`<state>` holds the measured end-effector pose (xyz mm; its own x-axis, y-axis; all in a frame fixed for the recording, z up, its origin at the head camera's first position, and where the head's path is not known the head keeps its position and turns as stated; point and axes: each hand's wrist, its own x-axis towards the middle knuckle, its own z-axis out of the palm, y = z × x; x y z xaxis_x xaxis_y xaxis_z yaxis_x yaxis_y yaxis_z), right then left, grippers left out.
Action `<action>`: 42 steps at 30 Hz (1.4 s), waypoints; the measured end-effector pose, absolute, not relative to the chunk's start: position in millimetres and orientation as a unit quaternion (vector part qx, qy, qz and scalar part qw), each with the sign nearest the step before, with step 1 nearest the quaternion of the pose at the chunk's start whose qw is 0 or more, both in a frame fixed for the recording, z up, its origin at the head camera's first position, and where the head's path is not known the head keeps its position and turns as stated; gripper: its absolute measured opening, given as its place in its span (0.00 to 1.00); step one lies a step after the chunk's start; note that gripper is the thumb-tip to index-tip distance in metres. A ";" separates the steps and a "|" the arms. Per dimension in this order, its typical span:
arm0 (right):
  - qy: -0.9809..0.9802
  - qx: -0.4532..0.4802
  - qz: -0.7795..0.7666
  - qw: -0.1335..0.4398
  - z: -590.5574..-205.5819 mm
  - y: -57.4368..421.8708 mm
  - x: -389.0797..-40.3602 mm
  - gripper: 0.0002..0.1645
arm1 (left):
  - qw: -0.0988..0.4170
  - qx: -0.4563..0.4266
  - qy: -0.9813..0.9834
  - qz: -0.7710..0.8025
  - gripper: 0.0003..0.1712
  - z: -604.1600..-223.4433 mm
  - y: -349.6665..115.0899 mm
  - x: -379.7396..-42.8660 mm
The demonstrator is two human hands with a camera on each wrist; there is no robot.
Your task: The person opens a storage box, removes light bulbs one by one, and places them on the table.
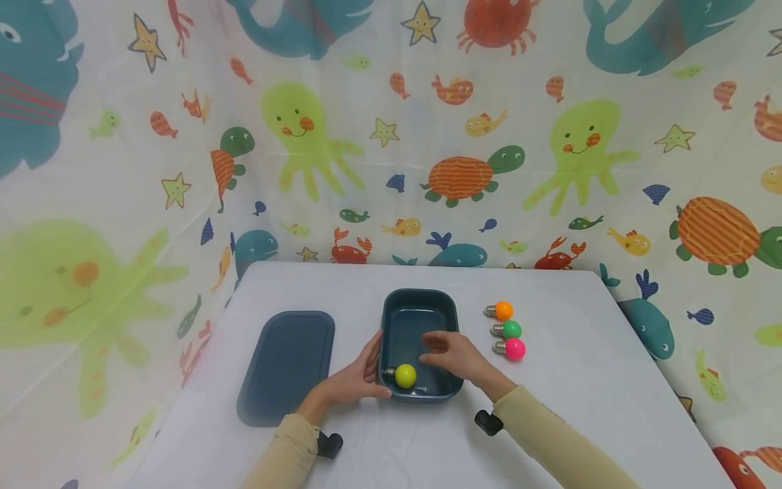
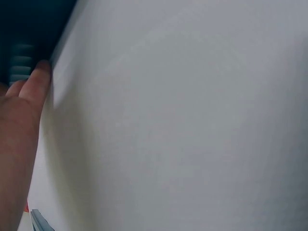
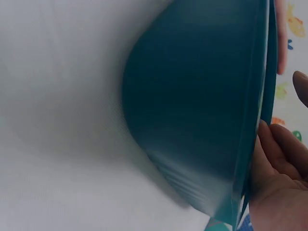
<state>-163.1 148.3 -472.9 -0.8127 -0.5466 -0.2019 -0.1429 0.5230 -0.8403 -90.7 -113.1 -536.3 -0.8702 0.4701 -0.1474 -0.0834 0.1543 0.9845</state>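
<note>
In the head view, a dark blue rectangular container (image 1: 411, 329) stands on the table. A yellow light bulb (image 1: 405, 376) lies on its floor at the near left corner, metal base to the left. My left hand (image 1: 348, 384) rests along the container's left outer wall, fingers straight, thumb at the near corner. Over the right side of the container hovers my right hand (image 1: 455, 354), with thumb and fingers apart and nothing between them. To the right lie an orange bulb (image 1: 504, 310), a green bulb (image 1: 511, 329) and a pink bulb (image 1: 515, 349).
A dark blue flat lid (image 1: 287, 367) lies left of the container. The white table (image 1: 550, 421) is backed by a hanging cloth (image 1: 379, 142) printed with sea animals. Near the wrists sit black wrist cameras (image 1: 330, 445).
</note>
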 end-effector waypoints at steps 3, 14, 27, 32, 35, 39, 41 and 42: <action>0.843 -0.220 -0.429 0.237 -475.1 145.2 -159.7 0.32 | 0.218 0.137 0.725 0.639 0.67 -536.5 -113.5 -90.8; 0.852 -0.234 -0.389 0.260 -480.7 139.5 -149.6 0.33 | 0.218 0.149 0.719 0.642 0.67 -534.4 -111.0 -86.0; 0.850 -0.246 -0.383 0.264 -483.7 134.4 -141.9 0.34 | 0.220 0.138 0.726 0.637 0.67 -531.4 -107.6 -81.5; 0.851 -0.246 -0.383 0.263 -484.7 132.2 -139.1 0.33 | 0.219 0.134 0.724 0.640 0.67 -531.5 -106.1 -78.9; 0.851 -0.248 -0.382 0.262 -485.0 131.0 -137.0 0.32 | 0.216 0.135 0.724 0.641 0.67 -531.1 -104.9 -77.5; 0.852 -0.245 -0.376 0.268 -485.4 129.9 -134.2 0.33 | 0.216 0.135 0.727 0.637 0.67 -530.9 -103.4 -75.9; 0.853 -0.246 -0.373 0.270 -485.1 129.5 -133.0 0.33 | 0.218 0.133 0.729 0.636 0.67 -530.6 -102.9 -75.1; 0.853 -0.247 -0.373 0.270 -485.1 129.3 -132.5 0.33 | 0.219 0.131 0.730 0.634 0.67 -530.3 -102.6 -74.7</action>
